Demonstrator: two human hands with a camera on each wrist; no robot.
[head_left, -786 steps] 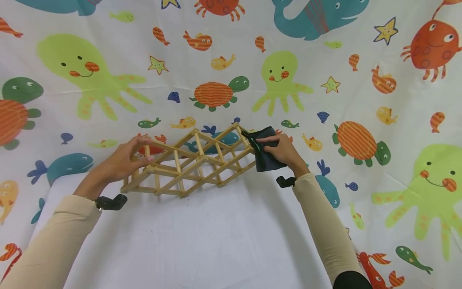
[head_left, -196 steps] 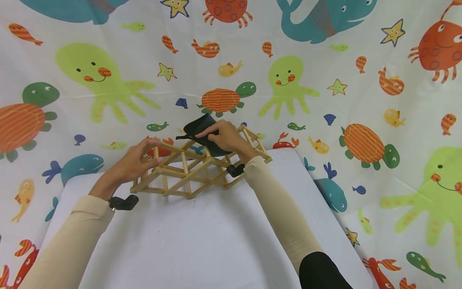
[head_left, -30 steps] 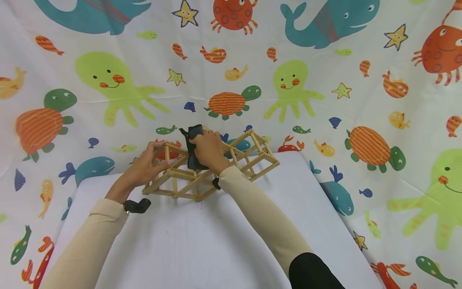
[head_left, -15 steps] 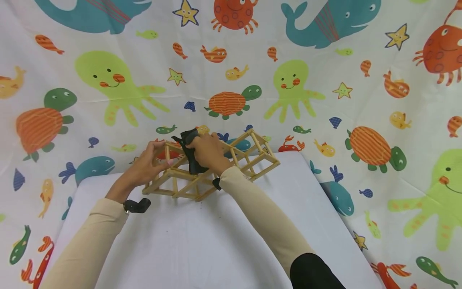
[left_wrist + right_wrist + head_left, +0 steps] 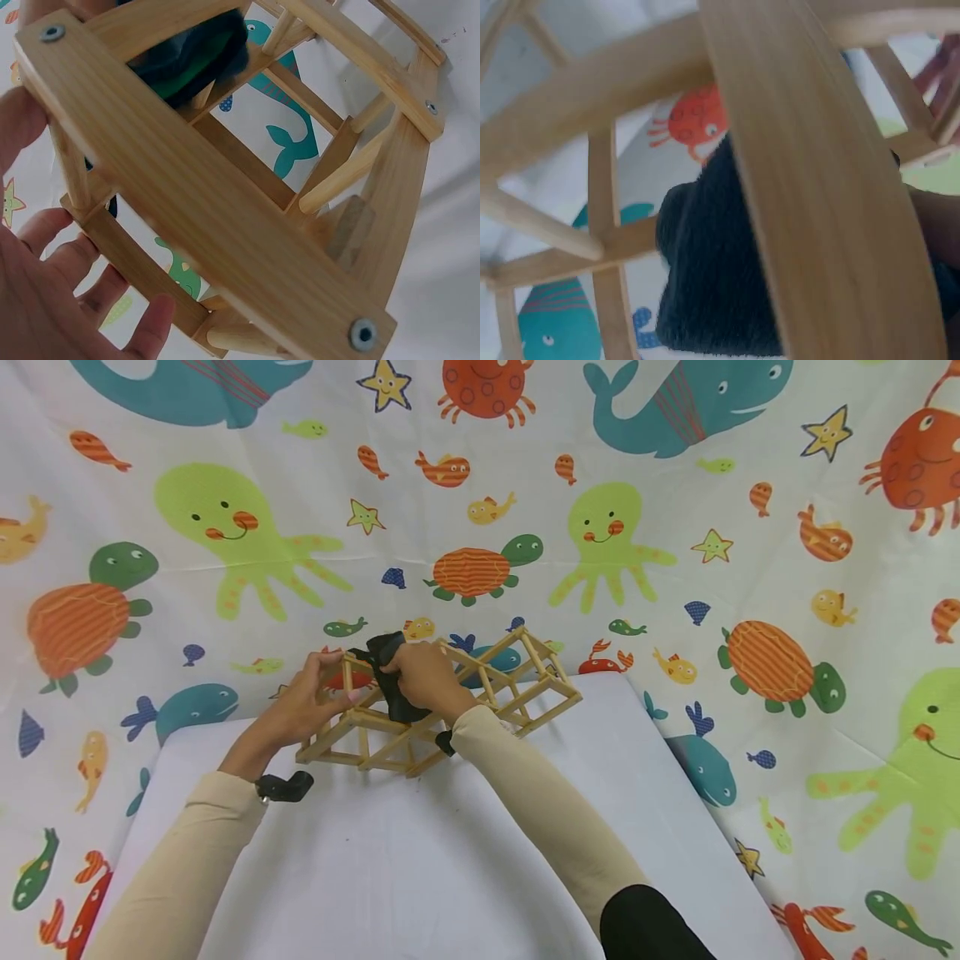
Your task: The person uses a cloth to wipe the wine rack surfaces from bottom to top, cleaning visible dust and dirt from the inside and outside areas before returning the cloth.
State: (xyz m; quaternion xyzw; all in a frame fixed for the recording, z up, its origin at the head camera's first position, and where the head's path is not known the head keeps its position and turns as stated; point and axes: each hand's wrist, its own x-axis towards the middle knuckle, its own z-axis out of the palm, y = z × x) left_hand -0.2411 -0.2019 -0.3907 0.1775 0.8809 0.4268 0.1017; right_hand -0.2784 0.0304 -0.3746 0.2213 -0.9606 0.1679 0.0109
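A pale folding wooden rack, made of crossed slats joined by dowels, stands stretched out near the back of the table. My left hand holds its left end. In the left wrist view, the fingers of that left hand curve around the end beside a bolted slat. My right hand grips a dark cloth against the rack's left-middle bars. The right wrist view shows the bunched cloth behind a broad slat, which hides part of it.
A white cover lies over the table. Close behind the rack hangs a white curtain printed with sea animals. Each wrist carries a small black camera.
The cloth has travelled from the rack's right end, past its middle, to the left part. Over the last second it shifted slightly left and down. My left hand keeps holding the left end.
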